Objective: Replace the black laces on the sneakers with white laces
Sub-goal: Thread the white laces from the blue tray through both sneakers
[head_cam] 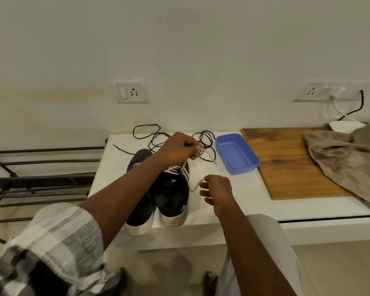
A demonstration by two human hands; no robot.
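Note:
Two black sneakers stand side by side on the white table (pixel 233 208), heels toward me. The right sneaker (pixel 172 195) has a white lace (pixel 175 168) threaded across its eyelets. My left hand (pixel 178 149) reaches over the sneakers and grips one end of that white lace, which hangs past its fingers. My right hand (pixel 217 191) pinches the other end, which loops off the shoe's right side. The left sneaker (pixel 140 182) lies partly under my left forearm. Loose black laces (pixel 152 135) lie tangled on the table behind the shoes.
An empty blue plastic tray (pixel 236 153) sits right of the laces. A wooden board (pixel 286 163) with a brown cloth (pixel 348 159) on it lies further right. A dark metal rack (pixel 41 178) stands left of the table. Wall sockets (pixel 131 90) are behind.

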